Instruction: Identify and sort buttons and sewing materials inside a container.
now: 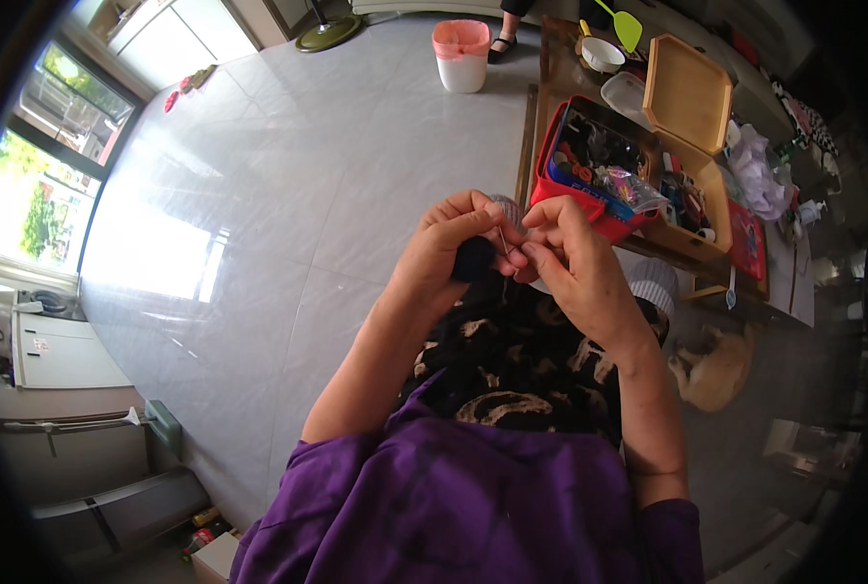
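Observation:
In front of my lap, my left hand [445, 244] holds a dark rounded bundle, seemingly a ball of thread or yarn [473, 258], against its palm. Its thumb and forefinger pinch a thin needle-like piece [503, 239]. Close beside it on the right, my right hand [569, 266] has thumb and forefinger pinched together near the lower end of that thin piece. Whether a thread runs between the fingers is too small to tell. Patterned black cloth [510, 343] covers my legs below both hands.
A wooden table [550, 55] at the upper right bears a blue tin [580, 182] of sewing odds and ends in a red bag, an open wooden box [722, 212] and a white bowl [603, 55]. A lined bin [461, 69] stands near another person's foot [503, 47]. A dog [715, 372] lies right.

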`<state>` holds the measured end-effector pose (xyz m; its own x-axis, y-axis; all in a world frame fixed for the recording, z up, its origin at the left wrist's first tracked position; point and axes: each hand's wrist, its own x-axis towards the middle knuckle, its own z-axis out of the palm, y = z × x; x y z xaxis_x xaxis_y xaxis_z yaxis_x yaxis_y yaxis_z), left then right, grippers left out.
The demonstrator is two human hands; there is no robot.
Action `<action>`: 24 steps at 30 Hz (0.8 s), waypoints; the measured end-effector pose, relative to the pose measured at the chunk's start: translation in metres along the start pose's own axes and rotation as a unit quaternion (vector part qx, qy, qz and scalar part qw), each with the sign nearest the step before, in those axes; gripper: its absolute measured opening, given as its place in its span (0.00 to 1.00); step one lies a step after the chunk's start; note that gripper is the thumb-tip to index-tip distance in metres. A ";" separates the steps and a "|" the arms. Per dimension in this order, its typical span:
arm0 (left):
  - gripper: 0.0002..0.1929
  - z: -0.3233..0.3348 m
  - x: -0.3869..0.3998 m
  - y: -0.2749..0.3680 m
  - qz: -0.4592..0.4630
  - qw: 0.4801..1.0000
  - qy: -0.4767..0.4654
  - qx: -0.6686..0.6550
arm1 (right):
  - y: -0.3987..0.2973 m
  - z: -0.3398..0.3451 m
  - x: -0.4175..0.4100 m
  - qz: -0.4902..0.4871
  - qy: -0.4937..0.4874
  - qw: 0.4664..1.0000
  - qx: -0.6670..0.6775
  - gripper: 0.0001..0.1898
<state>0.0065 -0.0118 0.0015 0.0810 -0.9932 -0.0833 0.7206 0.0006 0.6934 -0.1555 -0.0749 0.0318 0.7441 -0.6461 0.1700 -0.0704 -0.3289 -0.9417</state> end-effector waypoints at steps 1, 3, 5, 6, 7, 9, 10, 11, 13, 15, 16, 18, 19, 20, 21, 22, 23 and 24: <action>0.06 0.001 0.000 0.001 0.000 1.000 0.001 -0.004 | 0.001 0.000 0.000 0.003 -0.004 1.000 0.025 0.08; 0.06 0.003 -0.001 0.005 -0.004 1.000 0.000 -0.004 | 0.003 0.001 0.000 0.030 -0.013 0.996 0.083 0.08; 0.05 0.005 -0.003 0.011 -0.004 1.000 0.000 -0.026 | 0.004 0.002 0.000 0.057 -0.020 0.988 0.141 0.08; 0.05 0.005 -0.004 0.013 -0.007 1.000 -0.001 -0.024 | 0.005 0.002 0.001 0.072 -0.048 0.980 0.181 0.09; 0.05 0.005 -0.004 0.014 -0.003 1.000 0.004 -0.029 | 0.006 0.002 0.001 0.087 -0.076 0.969 0.219 0.10; 0.06 0.005 -0.004 0.017 0.000 0.999 0.009 -0.031 | 0.016 0.006 -0.003 0.079 -0.082 0.965 0.236 0.10; 0.06 0.006 -0.004 0.019 0.003 1.000 0.011 -0.029 | 0.020 0.007 -0.005 0.070 -0.091 0.961 0.251 0.10; 0.06 0.007 -0.004 0.021 0.006 1.000 0.014 -0.027 | 0.022 0.006 -0.005 0.070 -0.090 0.961 0.252 0.10; 0.06 0.008 -0.005 0.023 0.011 1.000 0.021 -0.020 | 0.024 0.003 -0.006 0.104 -0.110 0.972 0.182 0.09; 0.07 0.007 -0.006 0.024 0.019 0.999 0.028 -0.015 | 0.020 0.001 -0.006 0.104 -0.105 0.978 0.148 0.08; 0.07 0.005 -0.006 0.024 0.022 0.999 0.041 -0.009 | 0.019 -0.001 -0.007 0.104 -0.101 0.983 0.112 0.08; 0.07 0.002 -0.006 0.023 0.025 0.998 0.053 -0.004 | 0.019 -0.004 -0.009 0.094 -0.094 0.987 0.086 0.08; 0.07 0.001 -0.006 0.022 0.029 0.998 0.059 -0.006 | 0.019 -0.006 -0.011 0.084 -0.086 0.991 0.059 0.08; 0.07 0.000 -0.006 0.021 0.033 0.997 0.066 -0.009 | 0.022 -0.009 -0.011 0.084 -0.086 0.991 0.059 0.08; 0.07 0.000 -0.006 0.021 0.033 0.997 0.066 -0.009 | 0.025 -0.013 -0.012 0.081 -0.079 0.993 0.022 0.08; 0.07 0.000 -0.007 0.021 0.040 0.997 0.067 -0.004 | 0.027 -0.015 -0.013 0.078 -0.072 0.994 -0.015 0.08; 0.07 0.000 -0.007 0.021 0.048 0.997 0.068 0.001 | 0.028 -0.016 -0.014 0.079 -0.072 0.994 -0.015 0.08; 0.07 -0.003 -0.006 0.020 0.048 0.997 0.068 0.000 | 0.030 -0.017 -0.014 0.073 -0.055 0.996 0.006 0.08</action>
<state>0.0224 -0.0057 0.0137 0.2415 -0.9638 -0.1133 0.7052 0.0941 0.7027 -0.1794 -0.0868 0.0062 0.7951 -0.6064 -0.0020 -0.1758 -0.2273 -0.9578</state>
